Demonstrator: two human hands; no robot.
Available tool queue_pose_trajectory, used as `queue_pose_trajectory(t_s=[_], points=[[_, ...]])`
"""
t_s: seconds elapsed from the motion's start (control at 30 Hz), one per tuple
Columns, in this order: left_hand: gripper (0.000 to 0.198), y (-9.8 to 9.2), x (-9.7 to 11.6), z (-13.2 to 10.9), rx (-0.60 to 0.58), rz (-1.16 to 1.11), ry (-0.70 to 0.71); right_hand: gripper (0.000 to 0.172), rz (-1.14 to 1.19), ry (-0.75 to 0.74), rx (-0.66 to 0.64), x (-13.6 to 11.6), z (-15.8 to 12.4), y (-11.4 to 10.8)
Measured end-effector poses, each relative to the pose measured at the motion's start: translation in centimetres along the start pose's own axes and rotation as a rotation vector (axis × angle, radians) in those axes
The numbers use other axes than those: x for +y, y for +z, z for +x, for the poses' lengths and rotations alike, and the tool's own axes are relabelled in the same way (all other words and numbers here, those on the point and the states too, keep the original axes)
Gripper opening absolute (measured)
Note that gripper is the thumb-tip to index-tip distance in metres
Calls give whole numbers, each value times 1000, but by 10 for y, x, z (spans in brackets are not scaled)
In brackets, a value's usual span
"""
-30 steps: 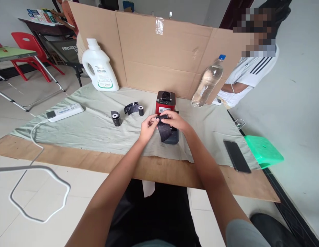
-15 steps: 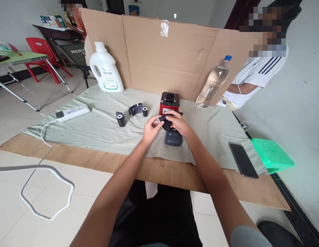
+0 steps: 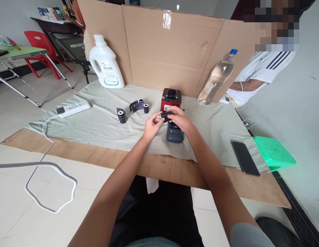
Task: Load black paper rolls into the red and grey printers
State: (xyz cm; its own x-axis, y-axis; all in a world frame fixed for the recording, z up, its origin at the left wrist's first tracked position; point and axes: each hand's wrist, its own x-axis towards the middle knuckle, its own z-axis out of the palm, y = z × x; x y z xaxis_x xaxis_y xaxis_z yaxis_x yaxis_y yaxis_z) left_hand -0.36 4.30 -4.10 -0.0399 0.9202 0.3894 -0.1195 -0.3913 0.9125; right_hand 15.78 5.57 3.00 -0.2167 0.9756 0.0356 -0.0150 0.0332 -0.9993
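Observation:
A small roll of black ribbon (image 3: 166,116) lies sideways between my two hands, above the table. My left hand (image 3: 153,124) grips its left end with fingers and thumb. My right hand (image 3: 179,118) holds the other end, its fingers curled over the top. Just behind the hands stands a red and black printer (image 3: 171,97). Under and in front of them sits a dark grey label printer (image 3: 175,134), its rear part hidden by the hands. To the left, a black roll (image 3: 121,116) stands upright with a loose end, and more black rolls (image 3: 146,108) with a loose strip lie beyond it.
A cardboard screen (image 3: 172,51) borders the table's back. Before it stand a white detergent jug (image 3: 106,65) and a leaning water bottle (image 3: 217,77). A power strip (image 3: 73,109) lies left, a phone (image 3: 245,157) right. A person in a white shirt (image 3: 262,68) is behind the screen.
The roll has been turned in my hands; the loose flap that hung under it half a second ago no longer shows. The whole view has shifted slightly.

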Motion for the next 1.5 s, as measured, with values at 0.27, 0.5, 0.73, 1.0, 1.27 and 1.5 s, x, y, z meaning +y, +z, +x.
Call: queue_pose_trajectory(t_s=[0.27, 0.5, 0.73, 1.0, 1.27, 1.5], points=[[56, -1, 4, -1, 3, -2, -15, 34, 58, 1, -42, 3, -1, 3], [41, -4, 16, -4, -94, 190, 163, 43, 153, 13, 94, 8, 4, 2], [70, -9, 18, -2, -133, 353, 308, 38, 13, 16, -136, 6, 3, -7], [71, -13, 18, 0, -52, 334, 244, 35, -52, 40, -66, 13, 2, 1], [58, -20, 26, 3, -24, 392, 194, 27, 0, -19, 91, 11, -6, 31], [56, -60, 18, 24, 267, 324, -258, 23, -50, -243, 195, 49, -38, 91]])
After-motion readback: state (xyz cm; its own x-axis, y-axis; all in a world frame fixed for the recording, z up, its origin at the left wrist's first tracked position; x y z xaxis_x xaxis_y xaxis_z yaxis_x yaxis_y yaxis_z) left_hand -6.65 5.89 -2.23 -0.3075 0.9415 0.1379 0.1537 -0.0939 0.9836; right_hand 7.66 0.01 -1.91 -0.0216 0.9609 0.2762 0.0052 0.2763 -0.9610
